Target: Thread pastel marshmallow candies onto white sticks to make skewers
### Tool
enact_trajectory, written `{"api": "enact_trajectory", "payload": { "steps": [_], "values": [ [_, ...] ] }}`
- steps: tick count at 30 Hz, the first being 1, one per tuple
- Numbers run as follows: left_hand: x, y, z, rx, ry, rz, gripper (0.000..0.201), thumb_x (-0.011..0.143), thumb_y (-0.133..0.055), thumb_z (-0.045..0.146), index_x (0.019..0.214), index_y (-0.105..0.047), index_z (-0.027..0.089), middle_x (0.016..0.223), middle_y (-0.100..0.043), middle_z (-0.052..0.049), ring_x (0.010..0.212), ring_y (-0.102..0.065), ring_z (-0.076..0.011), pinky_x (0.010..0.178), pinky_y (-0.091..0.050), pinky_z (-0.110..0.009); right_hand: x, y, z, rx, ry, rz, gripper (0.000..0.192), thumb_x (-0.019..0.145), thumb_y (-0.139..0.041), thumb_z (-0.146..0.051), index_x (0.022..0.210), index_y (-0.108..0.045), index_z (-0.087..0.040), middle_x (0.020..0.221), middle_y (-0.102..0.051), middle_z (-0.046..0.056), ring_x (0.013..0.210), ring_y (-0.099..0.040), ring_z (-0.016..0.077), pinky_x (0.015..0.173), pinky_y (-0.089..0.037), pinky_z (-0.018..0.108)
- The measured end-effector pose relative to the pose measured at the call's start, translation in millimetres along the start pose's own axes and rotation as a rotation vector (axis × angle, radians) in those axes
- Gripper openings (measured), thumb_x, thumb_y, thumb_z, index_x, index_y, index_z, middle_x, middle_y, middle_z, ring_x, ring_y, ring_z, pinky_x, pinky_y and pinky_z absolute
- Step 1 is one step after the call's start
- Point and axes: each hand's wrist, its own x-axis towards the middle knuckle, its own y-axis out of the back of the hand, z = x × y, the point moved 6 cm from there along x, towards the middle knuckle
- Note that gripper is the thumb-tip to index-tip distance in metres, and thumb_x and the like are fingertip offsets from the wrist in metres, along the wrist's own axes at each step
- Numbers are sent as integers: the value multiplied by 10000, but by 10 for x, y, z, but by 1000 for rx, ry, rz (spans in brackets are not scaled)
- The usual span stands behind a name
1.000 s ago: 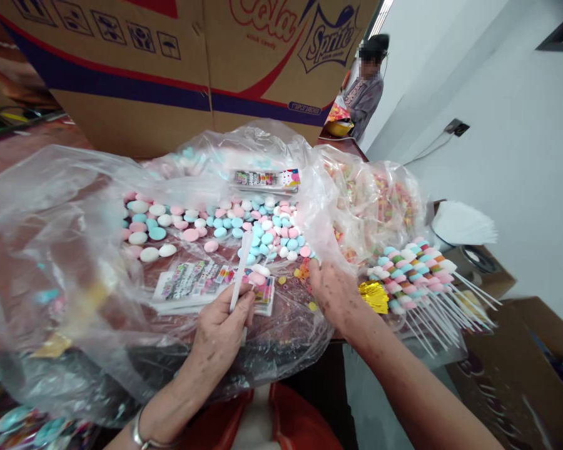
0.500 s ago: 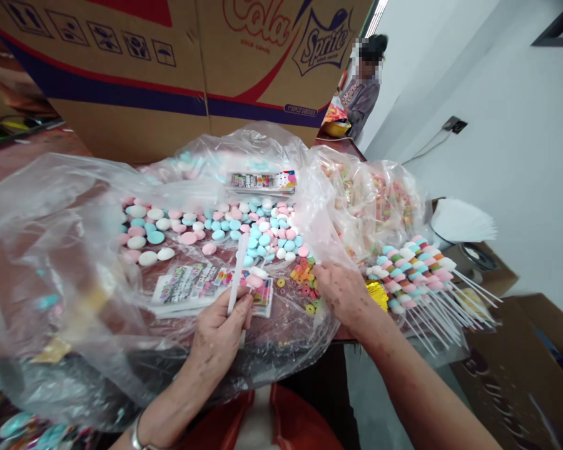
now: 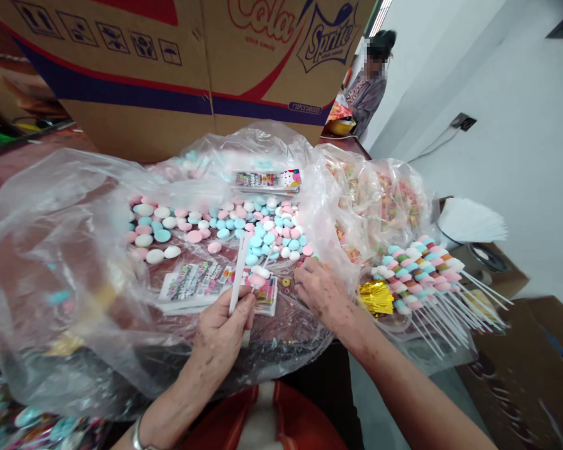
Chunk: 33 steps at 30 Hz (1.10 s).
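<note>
**candyfan:** So where's this at? The left hand [image 3: 223,331] is pinched shut on a bare white stick [image 3: 239,273], pointing away from the person, with nothing threaded on it that I can see. I'd call that right at the start of a new skewer.

**stickwatcher:** Agreed. The right hand [image 3: 323,290] is palm down just right of the stick, fingers curled onto the plastic among small ring candies [image 3: 286,282]. Can't tell if it has actually pinched one. Beyond the right hand lies a fanned stack of finished skewers [image 3: 420,269], pastel pieces on top, sticks toward the person. So plenty done, but also loads left: a big spread of loose pink, blue and white discs [image 3: 225,225] just past both hands.

**candyfan:** Surface?

**stickwatcher:** A reddish-brown table [image 3: 9,162] under opened clear plastic bags [image 3: 51,237]. Printed label cards [image 3: 194,281] sit right ahead of the left hand, and a gold foil scrap [image 3: 375,297] just right of the right one. A pile of spare white sticks [image 3: 469,222] is further right.

**candyfan:** Room?

**stickwatcher:** A big cardboard carton [image 3: 169,69] behind the candy, white walls on the right, another person [image 3: 368,90] standing at the far end.
</note>
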Motion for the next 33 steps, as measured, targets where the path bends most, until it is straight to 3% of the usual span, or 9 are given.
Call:
{"api": "enact_trajectory", "payload": {
  "steps": [5,10,13,18,21,24,27,29,33],
  "values": [
    [2,0,-11,-10,24,0,254,823,-622,408,906,-648,169,528,-496,61,477,-439,-106,428,-289,-213,121,36,-57,174,131,3,207,963,-461,-191,927,-665,-198,996,-684,39,944,-609,160,848,-458,254],
    [8,15,-41,-31,47,-2,287,819,-631,431,937,-648,171,520,-497,65,463,-402,-98,413,-270,-203,238,-151,-101,110,178,-70,215,932,-466,-183,990,-673,-187,988,-698,65,921,-633,198,813,-475,293],
    [12,38,-60,-27,42,-17,280,831,-634,433,945,-653,178,522,-497,67,465,-387,-92,419,-272,-197,175,-173,-154,74,217,-48,220,909,-479,-153,1031,-659,-185,1049,-674,84,952,-621,206,812,-481,298],
    [21,82,-70,12,35,-13,297,829,-629,433,961,-670,170,524,-488,63,465,-383,-100,421,-270,-208,23,-96,-165,109,109,53,210,882,-454,-99,982,-629,-157,1066,-640,112,993,-591,218,833,-482,316],
    [24,85,-41,101,4,-38,293,842,-605,430,955,-687,173,528,-489,59,479,-403,-109,449,-297,-217,36,-68,-45,374,-4,130,157,824,-486,-99,886,-616,-162,933,-654,79,871,-598,204,785,-479,321],
    [13,25,12,227,-33,-148,310,864,-562,439,947,-706,178,526,-473,60,495,-415,-118,483,-320,-222,95,-105,178,948,-149,225,83,788,-562,-190,863,-597,-186,754,-630,-1,647,-569,149,624,-461,272],
    [-13,-55,91,340,-79,-258,339,885,-518,439,986,-722,189,571,-491,52,545,-438,-129,535,-351,-227,137,-178,308,1457,-220,276,175,752,-662,-303,883,-633,-191,717,-644,-25,592,-576,129,572,-452,248],
    [-22,-93,137,382,-91,-288,348,898,-497,444,985,-727,197,616,-513,43,581,-448,-136,554,-354,-227,140,-193,329,1593,-230,302,210,708,-720,-321,865,-664,-193,750,-672,-15,641,-611,140,610,-477,257],
    [-15,-126,188,397,-53,-288,363,902,-480,471,925,-725,205,616,-479,41,572,-410,-139,520,-320,-229,114,-209,302,1626,-247,295,213,693,-737,-306,871,-680,-206,802,-706,-1,698,-650,164,666,-516,287]
  ]
}}
